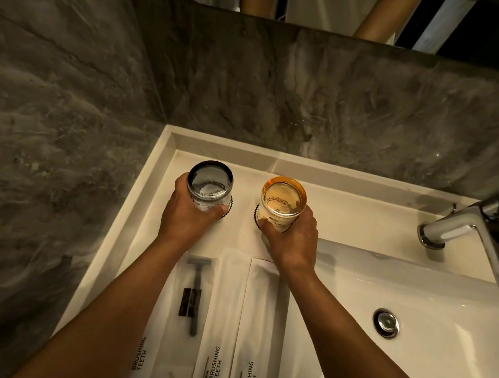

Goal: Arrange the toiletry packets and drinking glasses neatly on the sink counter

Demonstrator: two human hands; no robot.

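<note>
Left hand (pixel 187 212) wrapped around grey glass (pixel 210 185), right hand (pixel 291 233) around amber glass (pixel 282 202), both upside-down on coasters at far counter (pixel 349 210), likely for levelling the pair. Toiletry packets (pixel 222 326) lay side by side nearer.

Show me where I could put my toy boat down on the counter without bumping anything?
Best patch: the bare ledge between the amber glass and the faucet. A thin strip also runs behind both glasses, along the back rim. It's crowded on the left: both hands hold the grey glass and amber one, and the packets fill the front.
</note>
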